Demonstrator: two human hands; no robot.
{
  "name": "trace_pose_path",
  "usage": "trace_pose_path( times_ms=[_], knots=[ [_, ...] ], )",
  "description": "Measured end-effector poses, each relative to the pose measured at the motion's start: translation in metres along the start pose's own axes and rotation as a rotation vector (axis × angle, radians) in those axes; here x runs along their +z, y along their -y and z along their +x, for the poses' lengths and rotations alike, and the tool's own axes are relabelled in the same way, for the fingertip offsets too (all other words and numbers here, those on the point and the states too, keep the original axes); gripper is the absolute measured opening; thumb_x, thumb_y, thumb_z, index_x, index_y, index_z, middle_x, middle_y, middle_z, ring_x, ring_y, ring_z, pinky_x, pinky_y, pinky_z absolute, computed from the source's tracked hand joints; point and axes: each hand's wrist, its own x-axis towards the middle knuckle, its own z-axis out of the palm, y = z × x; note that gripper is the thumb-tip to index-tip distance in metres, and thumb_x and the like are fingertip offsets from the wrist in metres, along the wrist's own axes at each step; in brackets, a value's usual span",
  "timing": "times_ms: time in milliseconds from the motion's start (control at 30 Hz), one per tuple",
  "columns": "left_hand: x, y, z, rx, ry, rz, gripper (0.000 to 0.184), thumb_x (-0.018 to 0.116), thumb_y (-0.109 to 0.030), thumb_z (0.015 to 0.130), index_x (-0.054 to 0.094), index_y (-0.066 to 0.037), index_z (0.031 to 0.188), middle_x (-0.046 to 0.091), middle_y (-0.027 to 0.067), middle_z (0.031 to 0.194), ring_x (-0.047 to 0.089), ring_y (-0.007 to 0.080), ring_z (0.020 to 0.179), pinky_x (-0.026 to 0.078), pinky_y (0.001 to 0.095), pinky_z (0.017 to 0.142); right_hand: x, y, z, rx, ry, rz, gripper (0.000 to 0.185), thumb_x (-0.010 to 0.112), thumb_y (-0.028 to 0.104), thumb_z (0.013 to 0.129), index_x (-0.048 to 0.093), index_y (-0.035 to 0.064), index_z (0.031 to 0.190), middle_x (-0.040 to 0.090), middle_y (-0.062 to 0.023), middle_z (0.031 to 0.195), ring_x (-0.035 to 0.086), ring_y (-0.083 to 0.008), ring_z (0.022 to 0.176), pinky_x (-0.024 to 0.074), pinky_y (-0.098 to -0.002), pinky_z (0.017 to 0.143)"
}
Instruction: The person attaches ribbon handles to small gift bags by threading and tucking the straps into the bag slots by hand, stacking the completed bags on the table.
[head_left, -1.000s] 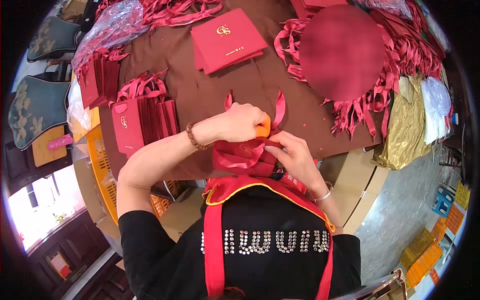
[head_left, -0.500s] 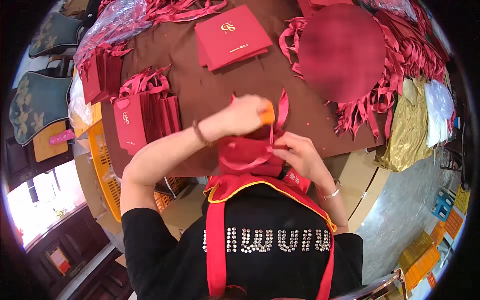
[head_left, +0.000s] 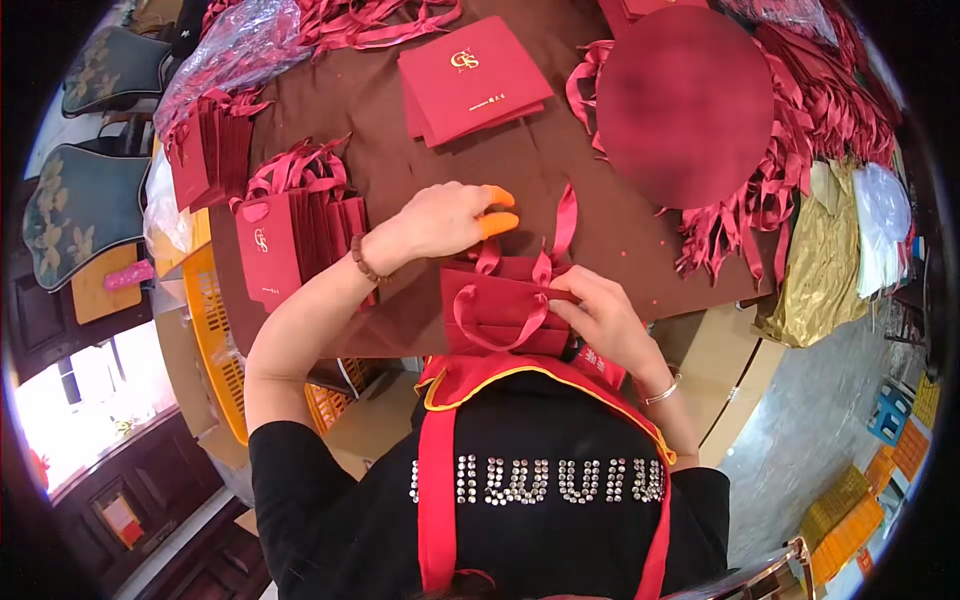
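Observation:
A small red paper gift bag [head_left: 490,322] with ribbon handles is held close to my apron, at the table's front edge. My right hand [head_left: 603,318] is closed on its right upper edge. One handle loop hangs over the near side, and a loose ribbon end [head_left: 567,215] stands up behind the bag. Above its left far corner is my left hand [head_left: 445,218], with orange finger cots on two fingertips. Those fingers are apart, and nothing shows between them. Just below them a ribbon [head_left: 488,260] rises from the bag's far side.
Finished-looking red bags [head_left: 290,240] stand in rows at left. Flat red bags [head_left: 478,80] with a gold logo lie at the far middle. Bundled red ribbons [head_left: 735,235] spread at right, beside gold plastic wrapping [head_left: 815,270]. An orange crate [head_left: 205,310] sits below the left edge.
My left hand has moved left, away from the ribbon near my right hand, and its fingers have spread. The near handle loop now hangs down more fully. My right hand keeps hold of the bag.

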Motion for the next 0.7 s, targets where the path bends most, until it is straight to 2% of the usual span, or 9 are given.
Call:
trace_pose_path(
  times_ms=[67, 133, 233, 300, 467, 533, 567, 633, 700],
  knots=[
    [0.007, -0.002, 0.001, 0.046, 0.029, -0.048, 0.028, 0.054, -0.016, 0.088, 0.059, -0.001, 0.111, 0.064, 0.0125, 0.075, 0.058, 0.0128, 0.061, 0.047, 0.0291, 0.058, 0.0, 0.001, 0.001, -0.018, 0.002, -0.006, 0.015, 0.061, 0.003, 0.083, 0.057, -0.0012, 0.097, 0.052, -0.0106, 0.082, 0.052, -0.0214, 0.068, 0.0434, -0.0297, 0.06],
    [0.009, -0.001, 0.005, 0.099, 0.114, -0.241, 0.029, 0.053, -0.011, 0.086, 0.059, -0.001, 0.112, 0.062, 0.011, 0.071, 0.056, 0.0125, 0.059, 0.046, 0.0277, 0.058, 0.0, 0.001, 0.0, 0.001, -0.003, 0.004, 0.016, 0.061, 0.004, 0.083, 0.057, -0.0012, 0.097, 0.052, -0.0105, 0.082, 0.051, -0.021, 0.067, 0.043, -0.0296, 0.06],
    [0.016, 0.002, 0.009, 0.156, 0.008, -0.443, 0.031, 0.054, -0.007, 0.083, 0.06, 0.0, 0.112, 0.057, 0.0093, 0.064, 0.052, 0.0121, 0.057, 0.044, 0.0273, 0.056, -0.001, 0.002, 0.001, 0.014, -0.007, 0.009, 0.015, 0.061, 0.005, 0.083, 0.057, -0.0012, 0.097, 0.053, -0.0101, 0.081, 0.051, -0.0201, 0.067, 0.0425, -0.0293, 0.06],
    [0.014, -0.007, 0.006, -0.018, 0.121, -0.46, 0.029, 0.054, -0.008, 0.082, 0.061, 0.001, 0.109, 0.054, 0.0051, 0.062, 0.049, 0.0106, 0.056, 0.041, 0.0262, 0.053, -0.002, 0.001, 0.002, 0.009, -0.005, -0.001, 0.015, 0.06, 0.005, 0.084, 0.057, -0.0012, 0.097, 0.053, -0.0098, 0.081, 0.051, -0.0194, 0.067, 0.0424, -0.0291, 0.06],
    [0.013, -0.013, 0.012, 0.032, 0.149, -0.198, 0.026, 0.05, -0.014, 0.086, 0.066, -0.007, 0.106, 0.055, 0.0048, 0.065, 0.049, 0.0119, 0.054, 0.04, 0.0284, 0.052, -0.001, -0.002, 0.003, 0.04, 0.022, 0.023, 0.018, 0.06, 0.006, 0.084, 0.055, -0.0006, 0.1, 0.053, -0.0094, 0.087, 0.053, -0.0179, 0.067, 0.0445, -0.0285, 0.059],
    [0.01, -0.017, 0.015, -0.205, 0.23, -0.343, 0.025, 0.052, -0.019, 0.087, 0.067, -0.011, 0.105, 0.06, 0.0099, 0.069, 0.054, 0.0171, 0.059, 0.043, 0.0317, 0.057, -0.002, -0.003, 0.002, 0.058, 0.036, 0.023, 0.02, 0.06, 0.006, 0.083, 0.055, -0.0005, 0.101, 0.053, -0.0095, 0.089, 0.053, -0.0176, 0.067, 0.0449, -0.0283, 0.059],
    [0.013, -0.017, 0.016, -0.203, 0.227, -0.346, 0.025, 0.052, -0.019, 0.087, 0.067, -0.011, 0.105, 0.06, 0.0099, 0.069, 0.054, 0.0171, 0.059, 0.043, 0.0317, 0.057, -0.003, -0.003, 0.002, 0.075, 0.05, 0.025, 0.021, 0.06, 0.006, 0.083, 0.055, -0.0004, 0.102, 0.054, -0.0096, 0.09, 0.054, -0.0173, 0.068, 0.0453, -0.0282, 0.058],
    [0.021, -0.013, 0.017, 0.0, 0.143, -0.021, 0.026, 0.056, -0.024, 0.086, 0.067, -0.007, 0.103, 0.065, 0.0126, 0.076, 0.058, 0.0204, 0.067, 0.045, 0.0324, 0.064, -0.003, -0.004, 0.002, 0.047, 0.051, 0.016, 0.021, 0.061, 0.006, 0.083, 0.055, -0.0004, 0.102, 0.054, -0.0095, 0.09, 0.054, -0.0171, 0.068, 0.0452, -0.0282, 0.059],
    [0.025, -0.014, 0.015, 0.003, 0.142, -0.052, 0.027, 0.057, -0.026, 0.086, 0.067, -0.006, 0.101, 0.065, 0.0129, 0.078, 0.059, 0.0212, 0.069, 0.046, 0.0323, 0.067, -0.002, -0.005, 0.003, 0.02, 0.048, 0.008, 0.022, 0.061, 0.006, 0.082, 0.055, -0.0004, 0.102, 0.054, -0.0094, 0.091, 0.054, -0.0169, 0.068, 0.0451, -0.0282, 0.059]
  ],
)
